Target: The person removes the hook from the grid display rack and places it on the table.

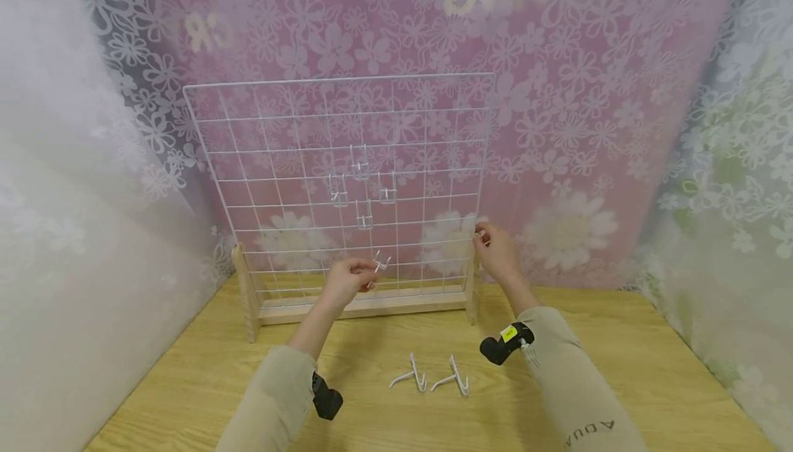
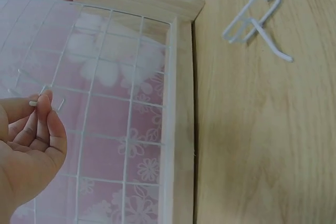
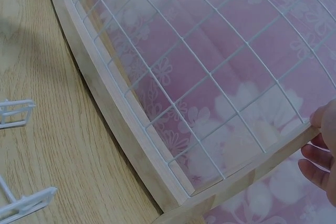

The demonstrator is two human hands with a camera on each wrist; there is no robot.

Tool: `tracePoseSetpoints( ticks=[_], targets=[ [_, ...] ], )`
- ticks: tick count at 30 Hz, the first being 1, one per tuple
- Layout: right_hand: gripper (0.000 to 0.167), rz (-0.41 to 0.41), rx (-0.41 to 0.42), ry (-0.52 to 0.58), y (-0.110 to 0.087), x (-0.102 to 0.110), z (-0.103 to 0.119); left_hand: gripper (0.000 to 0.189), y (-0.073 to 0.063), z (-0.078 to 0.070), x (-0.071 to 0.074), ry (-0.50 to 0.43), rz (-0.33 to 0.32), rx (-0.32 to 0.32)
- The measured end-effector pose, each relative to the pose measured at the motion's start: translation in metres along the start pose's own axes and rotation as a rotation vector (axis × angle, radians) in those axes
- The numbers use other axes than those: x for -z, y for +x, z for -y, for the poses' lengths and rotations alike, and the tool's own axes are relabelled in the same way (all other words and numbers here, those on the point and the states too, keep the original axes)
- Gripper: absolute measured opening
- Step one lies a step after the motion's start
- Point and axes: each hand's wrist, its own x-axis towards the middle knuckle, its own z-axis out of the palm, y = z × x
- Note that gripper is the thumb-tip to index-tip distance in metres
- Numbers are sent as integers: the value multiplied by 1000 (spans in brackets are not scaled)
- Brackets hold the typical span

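As the right hand (image 1: 499, 254) grips the top of a wooden upright (image 1: 471, 287), the left hand (image 1: 347, 283) pinches a white hook (image 1: 381, 265) between thumb and fingers, just in front of the wire grid (image 1: 396, 221). Slim, the hook should handle as light, stiff and perhaps slightly slick, with its prong the likely best hold. Two more hooks (image 1: 416, 372) lie on the table (image 1: 186, 376) below and between the hands.

My right hand (image 3: 324, 153) grips the wooden upright (image 3: 249, 174) at 4 o'clock. White wire grid (image 3: 210, 73) spans centre to 1 o'clock, pink floral curtain (image 3: 268, 204) behind. Two white wire hooks (image 3: 31, 202) on wood-grain tabletop (image 3: 37, 40), 8 and 9 o'clock.
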Motion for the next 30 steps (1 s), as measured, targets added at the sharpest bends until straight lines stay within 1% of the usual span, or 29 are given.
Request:
tracePoseSetpoints(
  ticks=[7, 11, 14, 17, 22, 24, 30],
  targets=[
    [28, 21, -18, 0, 0, 3, 3, 21, -5, 16, 5, 3, 7, 47],
    [28, 27, -23, 0, 0, 3, 2, 19, -7, 23, 7, 11, 12, 44],
    [28, 26, -23, 6, 0, 2, 1, 17, -8, 29, 9, 10, 27, 37],
    [28, 27, -25, 9, 0, 1, 1, 17, -11, 34, 10, 19, 46, 46],
    [29, 24, -25, 5, 0, 0, 0, 18, -17, 41, 12, 50, 78, 94],
    [29, 20, -23, 3, 1, 0, 0, 19, -20, 43, 13, 65, 93, 103],
    [27, 15, -17, -6, 2, 1, 0, 16, -24, 49, 14, 107, 128, 85]
  ],
)
